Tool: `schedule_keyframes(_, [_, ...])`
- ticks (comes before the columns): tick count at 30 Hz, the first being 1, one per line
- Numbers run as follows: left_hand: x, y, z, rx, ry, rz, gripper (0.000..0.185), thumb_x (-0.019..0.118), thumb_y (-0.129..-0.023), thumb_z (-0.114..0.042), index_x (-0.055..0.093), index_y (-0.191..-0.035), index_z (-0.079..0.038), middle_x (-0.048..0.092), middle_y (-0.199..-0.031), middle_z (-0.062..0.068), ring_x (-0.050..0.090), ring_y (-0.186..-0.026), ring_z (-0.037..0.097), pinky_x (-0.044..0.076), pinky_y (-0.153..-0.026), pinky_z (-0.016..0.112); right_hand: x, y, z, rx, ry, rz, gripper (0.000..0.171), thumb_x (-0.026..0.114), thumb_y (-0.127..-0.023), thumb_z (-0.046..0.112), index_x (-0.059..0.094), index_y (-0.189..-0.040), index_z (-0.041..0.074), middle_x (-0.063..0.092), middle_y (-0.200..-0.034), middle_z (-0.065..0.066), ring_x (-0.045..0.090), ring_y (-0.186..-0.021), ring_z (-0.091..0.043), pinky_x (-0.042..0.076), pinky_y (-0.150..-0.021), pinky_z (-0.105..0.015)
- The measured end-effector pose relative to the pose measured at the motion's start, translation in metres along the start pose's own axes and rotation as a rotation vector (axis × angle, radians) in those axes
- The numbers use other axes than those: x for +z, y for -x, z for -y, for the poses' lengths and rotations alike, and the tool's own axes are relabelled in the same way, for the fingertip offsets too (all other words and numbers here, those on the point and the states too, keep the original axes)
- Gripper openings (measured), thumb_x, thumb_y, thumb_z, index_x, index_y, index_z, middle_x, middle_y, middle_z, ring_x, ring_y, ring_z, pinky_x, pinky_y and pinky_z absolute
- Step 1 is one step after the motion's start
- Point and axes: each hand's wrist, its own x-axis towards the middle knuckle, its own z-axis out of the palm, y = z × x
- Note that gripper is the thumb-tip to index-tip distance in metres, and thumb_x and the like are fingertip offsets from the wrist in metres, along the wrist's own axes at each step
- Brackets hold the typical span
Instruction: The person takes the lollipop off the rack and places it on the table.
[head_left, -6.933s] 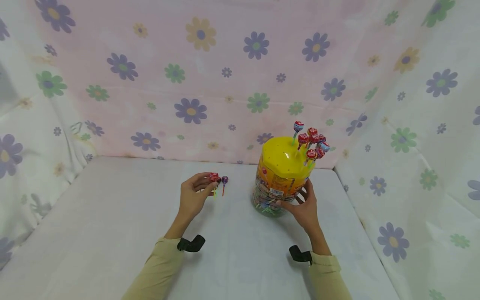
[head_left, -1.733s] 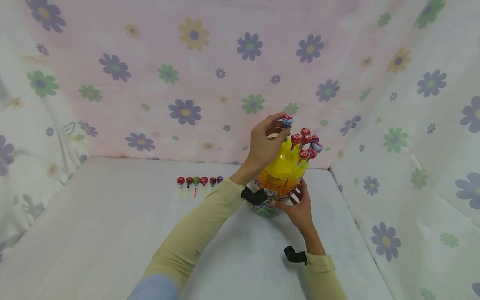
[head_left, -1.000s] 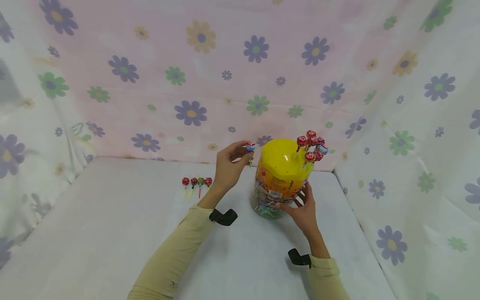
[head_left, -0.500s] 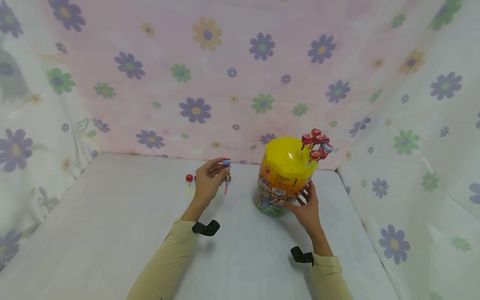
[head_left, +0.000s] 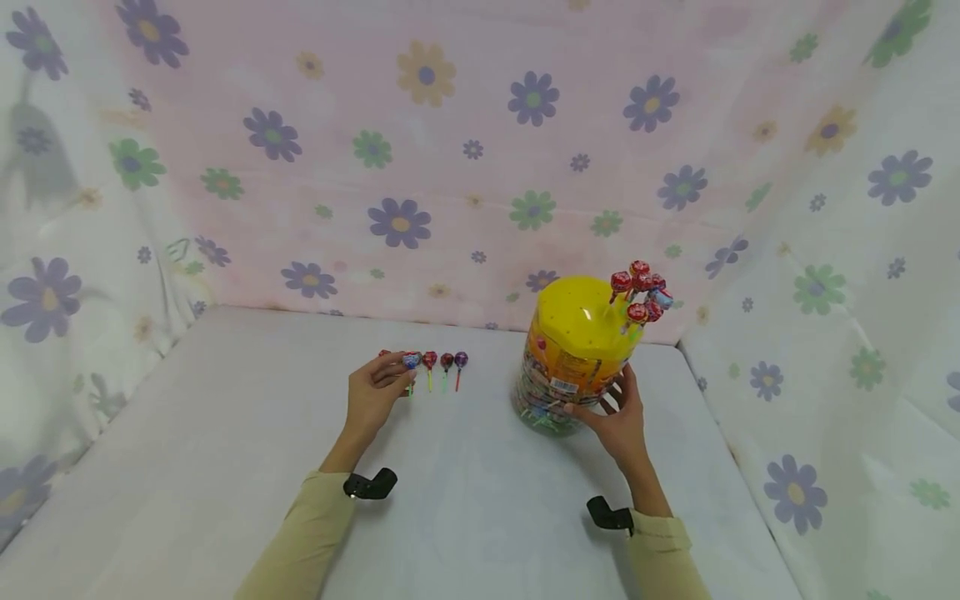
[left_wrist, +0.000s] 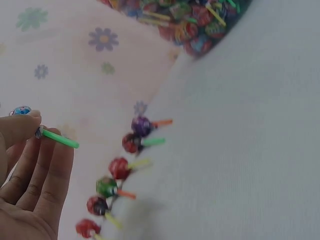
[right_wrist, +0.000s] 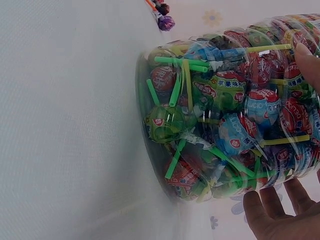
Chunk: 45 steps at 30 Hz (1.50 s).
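Observation:
My left hand [head_left: 372, 398] pinches a blue-wrapped lollipop [head_left: 411, 360] with a green stick [left_wrist: 61, 139], held over the left part of a row of lollipops. The row lies on the white table, its purple lollipop [head_left: 461, 359] at the right end; in the head view the hand hides part of the left end. My right hand [head_left: 621, 421] grips the side of a big clear jar [right_wrist: 225, 115] packed with wrapped lollipops, thumb and fingers on opposite sides. The jar stands upright under a yellow lid [head_left: 570, 315] pierced with small holes. Several lollipops [head_left: 637, 312] stick up from the lid's right side.
Behind the white table [head_left: 480, 500] hangs a pink flowered cloth [head_left: 465, 108], with white flowered cloth [head_left: 825, 250] at the sides. An orange printed label [head_left: 555, 358] wraps the jar's upper part. Black camera mounts sit on both wrists.
My left hand has pulled the blue lollipop up out of the lid and carried it left and down to the row. My right hand keeps its grip on the jar.

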Motion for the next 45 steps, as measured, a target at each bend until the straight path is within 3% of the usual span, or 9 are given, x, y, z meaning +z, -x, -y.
schedule_keyframes(11, [-0.031, -0.006, 0.022, -0.015, -0.234, -0.057, 0.035, 0.074, -0.091, -0.003, 0.066, -0.123, 0.006, 0.071, -0.104, 0.028, 0.069, -0.075, 0.003, 0.061, -0.063, 0.021, -0.001, 0.001, 0.000, 0.011, 0.004, -0.007, 0.102, 0.083, -0.085, 0.010, 0.016, -0.162, 0.015, 0.033, -0.158, -0.019, 0.034, -0.146, -0.041, 0.031, -0.121, -0.055])
schedule_keyframes(15, [-0.039, -0.012, 0.022, -0.008, -0.321, -0.113, 0.032, 0.074, -0.090, -0.001, 0.068, -0.120, 0.007, 0.073, -0.099, 0.028, 0.068, -0.072, 0.003, 0.058, -0.060, 0.017, 0.000, -0.003, -0.005, 0.014, -0.003, -0.006, 0.105, 0.084, -0.084, 0.009, 0.014, -0.163, 0.015, 0.032, -0.159, -0.020, 0.034, -0.146, -0.042, 0.031, -0.120, -0.056])
schedule_keyframes(21, [-0.049, -0.027, 0.019, -0.030, -0.409, -0.162, 0.031, 0.074, -0.089, -0.001, 0.068, -0.119, 0.008, 0.073, -0.100, 0.030, 0.067, -0.065, 0.002, 0.053, -0.056, 0.012, 0.000, -0.013, -0.030, -0.009, -0.010, -0.022, 0.106, 0.086, -0.083, 0.013, 0.017, -0.163, 0.026, 0.034, -0.160, -0.013, 0.036, -0.146, -0.037, 0.033, -0.120, -0.055])
schedule_keyframes(24, [-0.052, -0.037, 0.016, -0.050, -0.461, -0.177, 0.032, 0.073, -0.090, -0.002, 0.068, -0.120, 0.009, 0.073, -0.101, 0.030, 0.071, -0.066, 0.012, 0.052, -0.054, 0.012, 0.000, -0.015, -0.035, -0.028, 0.000, -0.030, 0.105, 0.087, -0.083, 0.016, 0.018, -0.162, 0.028, 0.035, -0.159, -0.011, 0.037, -0.145, -0.036, 0.034, -0.119, -0.055])
schedule_keyframes(29, [-0.053, -0.050, 0.018, -0.103, -0.582, -0.182, 0.032, 0.072, -0.091, -0.007, 0.069, -0.119, 0.008, 0.074, -0.104, 0.028, 0.072, -0.090, 0.036, 0.053, -0.066, 0.025, 0.000, -0.015, -0.037, -0.022, 0.011, -0.036, 0.106, 0.087, -0.082, 0.018, 0.018, -0.162, 0.027, 0.034, -0.160, -0.012, 0.037, -0.145, -0.037, 0.035, -0.119, -0.055])
schedule_keyframes(32, [-0.053, -0.054, 0.021, -0.135, -0.619, -0.185, 0.033, 0.071, -0.092, -0.009, 0.068, -0.119, 0.009, 0.073, -0.105, 0.028, 0.066, -0.104, 0.042, 0.053, -0.080, 0.042, 0.000, -0.015, -0.037, -0.015, 0.013, -0.034, 0.106, 0.087, -0.082, 0.018, 0.018, -0.162, 0.027, 0.034, -0.160, -0.012, 0.037, -0.145, -0.037, 0.035, -0.119, -0.055])
schedule_keyframes(35, [-0.052, -0.056, 0.024, -0.144, -0.626, -0.187, 0.034, 0.071, -0.091, -0.008, 0.068, -0.119, 0.010, 0.073, -0.106, 0.029, 0.065, -0.106, 0.045, 0.052, -0.089, 0.053, 0.000, -0.015, -0.037, -0.011, 0.014, -0.031, 0.105, 0.087, -0.083, 0.019, 0.018, -0.162, 0.027, 0.034, -0.160, -0.012, 0.037, -0.145, -0.036, 0.034, -0.119, -0.055])
schedule_keyframes(45, [-0.056, -0.059, 0.032, -0.096, -0.661, -0.160, 0.037, 0.074, -0.090, -0.011, 0.069, -0.120, 0.008, 0.074, -0.103, 0.027, 0.070, -0.099, 0.042, 0.054, -0.086, 0.050, 0.000, -0.014, -0.034, -0.015, -0.006, -0.022, 0.106, 0.086, -0.084, 0.019, 0.016, -0.163, 0.028, 0.034, -0.160, -0.011, 0.036, -0.145, -0.035, 0.034, -0.120, -0.054])
